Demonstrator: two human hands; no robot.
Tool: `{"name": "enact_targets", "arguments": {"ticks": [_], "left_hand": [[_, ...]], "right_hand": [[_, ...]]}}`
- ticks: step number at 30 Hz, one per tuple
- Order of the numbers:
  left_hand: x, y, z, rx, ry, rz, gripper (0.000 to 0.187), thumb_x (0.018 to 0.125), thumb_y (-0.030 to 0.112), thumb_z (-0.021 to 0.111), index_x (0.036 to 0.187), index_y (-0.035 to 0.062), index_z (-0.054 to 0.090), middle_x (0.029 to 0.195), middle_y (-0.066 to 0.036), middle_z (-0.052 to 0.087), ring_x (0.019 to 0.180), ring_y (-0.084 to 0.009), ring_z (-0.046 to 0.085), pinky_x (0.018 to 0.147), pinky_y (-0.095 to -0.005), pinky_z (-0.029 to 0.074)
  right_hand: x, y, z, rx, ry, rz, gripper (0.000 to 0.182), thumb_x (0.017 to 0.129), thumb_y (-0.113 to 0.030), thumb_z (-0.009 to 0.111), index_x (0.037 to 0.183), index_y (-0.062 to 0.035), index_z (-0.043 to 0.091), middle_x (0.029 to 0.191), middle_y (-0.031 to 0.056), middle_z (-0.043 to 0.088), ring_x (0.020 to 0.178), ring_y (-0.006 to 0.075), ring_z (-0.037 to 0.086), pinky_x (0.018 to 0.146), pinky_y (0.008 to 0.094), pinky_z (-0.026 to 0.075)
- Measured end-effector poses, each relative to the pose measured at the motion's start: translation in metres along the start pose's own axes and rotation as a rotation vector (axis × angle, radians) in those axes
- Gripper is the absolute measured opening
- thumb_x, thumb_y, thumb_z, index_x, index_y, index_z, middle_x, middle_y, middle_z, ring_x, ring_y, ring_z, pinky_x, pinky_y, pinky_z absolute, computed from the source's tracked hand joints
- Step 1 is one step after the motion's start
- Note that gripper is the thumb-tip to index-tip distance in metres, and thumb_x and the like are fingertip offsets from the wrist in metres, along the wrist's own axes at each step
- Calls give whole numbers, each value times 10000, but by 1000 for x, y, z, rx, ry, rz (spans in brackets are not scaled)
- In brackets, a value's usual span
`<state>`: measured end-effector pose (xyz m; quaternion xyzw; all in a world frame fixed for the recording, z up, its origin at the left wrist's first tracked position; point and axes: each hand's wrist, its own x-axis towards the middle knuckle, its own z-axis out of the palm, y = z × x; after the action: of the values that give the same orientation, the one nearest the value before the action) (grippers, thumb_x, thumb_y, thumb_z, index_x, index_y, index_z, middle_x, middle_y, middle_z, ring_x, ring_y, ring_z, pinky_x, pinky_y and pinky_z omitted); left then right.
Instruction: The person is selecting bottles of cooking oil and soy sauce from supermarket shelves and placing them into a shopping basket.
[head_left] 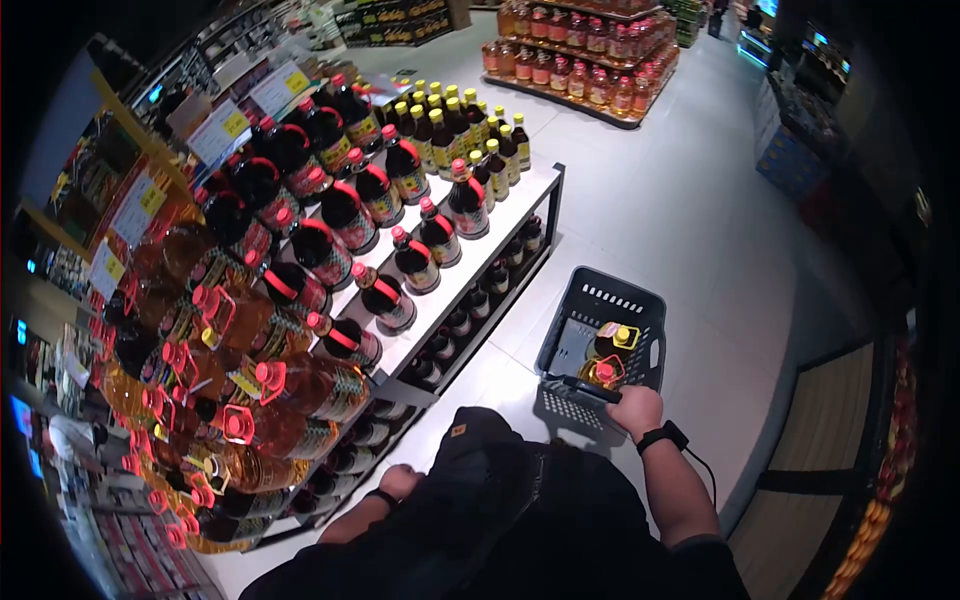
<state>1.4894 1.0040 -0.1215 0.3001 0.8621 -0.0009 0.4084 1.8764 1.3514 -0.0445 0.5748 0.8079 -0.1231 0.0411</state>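
Note:
My right hand (637,412) is wrapped round the dark handle (585,388) of a grey plastic shopping basket (653,310). Inside the basket stand a dark bottle with a yellow cap (622,336) and an oil bottle with a red cap (606,372). Down by my left side, my left hand (400,482) is loosely curled, and nothing shows in it. It is nearest to the lower shelf of dark bottles (350,458), apart from them.
To the left, a white display shelf (425,318) carries red-capped dark bottles (395,300), large oil jugs (315,385) and small yellow-capped bottles (440,140). Farther off stands a tiered oil display (590,75). Wooden crates (820,420) line the right side of the pale floor (690,220).

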Motion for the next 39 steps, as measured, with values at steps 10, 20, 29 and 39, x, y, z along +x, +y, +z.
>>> {"name": "enact_targets", "arguments": {"ticks": [10, 20, 29, 39], "left_hand": [[120, 49, -27, -577, 15, 1, 264, 833, 264, 772, 869, 41, 634, 753, -55, 691, 666, -173, 656, 681, -334, 534], [317, 101, -147, -1292, 245, -52, 529, 877, 105, 680, 1344, -66, 503, 851, -58, 676, 760, -141, 641, 690, -277, 514], [373, 129, -173, -1601, 356, -244, 584, 747, -63, 674, 1263, 8, 411, 937, -108, 654, 652, -168, 611, 577, -299, 499], [390, 100, -182, -1280, 419, -139, 339, 812, 49, 779, 1132, 47, 666, 1127, -43, 667, 1042, -195, 632, 914, -352, 503]], "right_hand": [[87, -1, -19, -47, -94, 20, 321, 703, -388, 740, 859, -107, 754, 832, 150, 731, 819, 369, 704, 748, 467, 574], [185, 2, -34, 398, -813, -8, 475, 773, -444, 794, 1053, -67, 727, 923, 134, 747, 873, 275, 716, 823, 387, 548], [402, -198, -105, 469, -461, -265, 266, 830, -220, 823, 899, -49, 631, 843, 33, 640, 803, 150, 600, 781, 305, 511], [567, -363, -31, 682, -168, -387, 540, 809, -241, 822, 1243, 4, 615, 1128, 117, 663, 1067, 223, 649, 914, 354, 527]]}}
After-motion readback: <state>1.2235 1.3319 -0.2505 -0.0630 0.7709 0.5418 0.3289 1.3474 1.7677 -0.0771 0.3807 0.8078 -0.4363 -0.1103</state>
